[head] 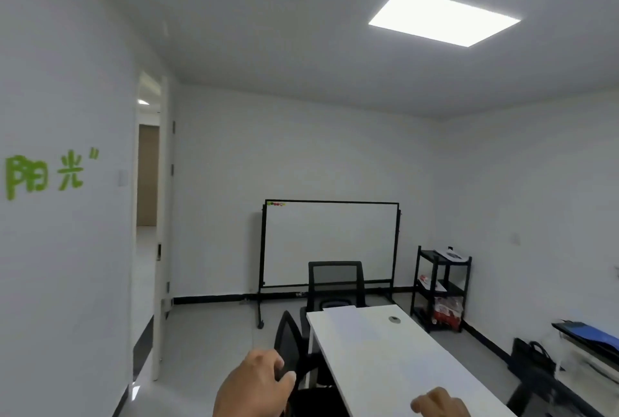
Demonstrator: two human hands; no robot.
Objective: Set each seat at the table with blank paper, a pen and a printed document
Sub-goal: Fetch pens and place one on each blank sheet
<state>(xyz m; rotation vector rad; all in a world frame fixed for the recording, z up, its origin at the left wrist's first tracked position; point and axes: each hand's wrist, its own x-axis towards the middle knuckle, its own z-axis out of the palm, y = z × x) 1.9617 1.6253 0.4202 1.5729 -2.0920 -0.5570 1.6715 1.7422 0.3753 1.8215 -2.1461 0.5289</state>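
A long white table (395, 359) runs from the lower right toward the far wall. A white sheet of paper (338, 310) lies at its far end, in front of a black mesh chair (336, 279). A second black chair (290, 339) stands along the table's left side. My left hand (254, 383) hangs in the air in front of that chair, fingers loosely curled, with nothing visible in it. My right hand (438, 403) sits at the bottom edge over the table. Only its knuckles show, so any hold is hidden. No pen is visible.
A whiteboard on a stand (330, 244) is at the far wall. A black shelf unit (442, 289) with papers and packages stands at the right wall, with a black bag (536, 354) and a low bench (589, 339) nearer. An open doorway (147, 182) is on the left.
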